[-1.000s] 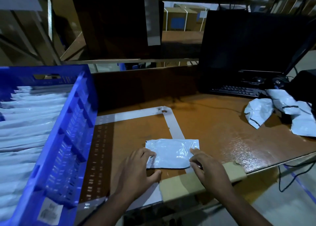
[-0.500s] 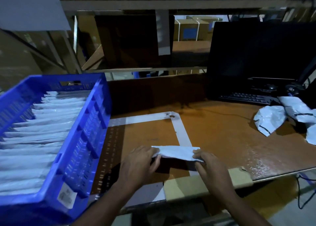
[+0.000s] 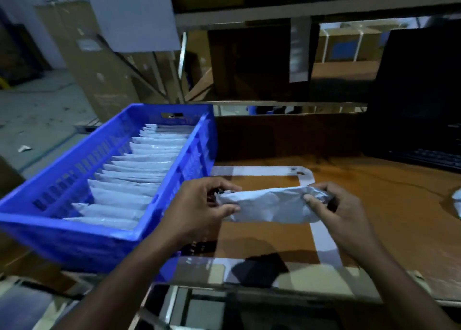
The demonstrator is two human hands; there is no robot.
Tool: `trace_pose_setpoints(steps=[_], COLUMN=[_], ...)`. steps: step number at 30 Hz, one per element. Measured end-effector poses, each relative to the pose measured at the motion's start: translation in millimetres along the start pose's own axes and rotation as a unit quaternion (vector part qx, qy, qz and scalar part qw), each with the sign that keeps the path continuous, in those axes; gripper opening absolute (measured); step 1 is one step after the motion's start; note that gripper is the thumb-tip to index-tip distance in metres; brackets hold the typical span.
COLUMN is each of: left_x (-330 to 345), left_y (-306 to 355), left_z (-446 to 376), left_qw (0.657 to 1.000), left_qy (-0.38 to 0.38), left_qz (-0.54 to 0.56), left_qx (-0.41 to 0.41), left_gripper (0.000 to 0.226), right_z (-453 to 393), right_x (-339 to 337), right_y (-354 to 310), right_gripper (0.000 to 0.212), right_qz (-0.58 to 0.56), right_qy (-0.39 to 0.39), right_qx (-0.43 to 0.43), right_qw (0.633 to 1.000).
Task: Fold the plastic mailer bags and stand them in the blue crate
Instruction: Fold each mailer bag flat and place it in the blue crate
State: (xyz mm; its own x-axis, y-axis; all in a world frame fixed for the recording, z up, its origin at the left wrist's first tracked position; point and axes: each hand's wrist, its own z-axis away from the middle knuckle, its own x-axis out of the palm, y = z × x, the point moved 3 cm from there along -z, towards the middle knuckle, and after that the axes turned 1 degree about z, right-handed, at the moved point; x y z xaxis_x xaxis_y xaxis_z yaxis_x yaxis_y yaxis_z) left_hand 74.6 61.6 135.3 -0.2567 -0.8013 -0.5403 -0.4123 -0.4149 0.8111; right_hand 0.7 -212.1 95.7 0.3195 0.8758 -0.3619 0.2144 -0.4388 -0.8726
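folded mailer (image 3: 272, 208), pinched at its ends by left hand (image 3: 199, 212) and right hand (image 3: 341, 217), held above table; next: stand it in crate (image 3: 74, 232).

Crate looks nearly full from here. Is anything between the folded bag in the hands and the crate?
Only the crate's right wall lies between; the folded mailer bag, gripped by left hand and right hand, is already above its rim. Standing bags fill the row.
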Motion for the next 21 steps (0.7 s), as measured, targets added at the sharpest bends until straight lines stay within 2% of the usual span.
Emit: trace_pose_setpoints(steps=[5,10,17,21], left_x=[-63,-142,-268,-311], left_y=[7,4,-30,-60], left_z=[9,22,50,59], left_qw=[0.994,0.989,0.99,0.994], left_qy=[0.049,0.104,0.118,0.091], left_qz=[0.098,0.096,0.063,0.053], left_qx=[0.015,0.049,0.042,0.011], left_gripper=[0.014,0.012,0.035,0.043], right_z=[-14,-34,-52,-58], right_x=[34,83,176,223], right_y=[-40,-104,-190,-207], right_gripper=[0.006,0.011,0.021,0.024], right_qz=[-0.023,-0.02,0.007,0.068], right_qy=[-0.052,-0.074,-0.149,-0.193], right_qx=[-0.041,-0.114,-0.175,-0.172], right_qw=[0.998,0.99,0.973,0.964])
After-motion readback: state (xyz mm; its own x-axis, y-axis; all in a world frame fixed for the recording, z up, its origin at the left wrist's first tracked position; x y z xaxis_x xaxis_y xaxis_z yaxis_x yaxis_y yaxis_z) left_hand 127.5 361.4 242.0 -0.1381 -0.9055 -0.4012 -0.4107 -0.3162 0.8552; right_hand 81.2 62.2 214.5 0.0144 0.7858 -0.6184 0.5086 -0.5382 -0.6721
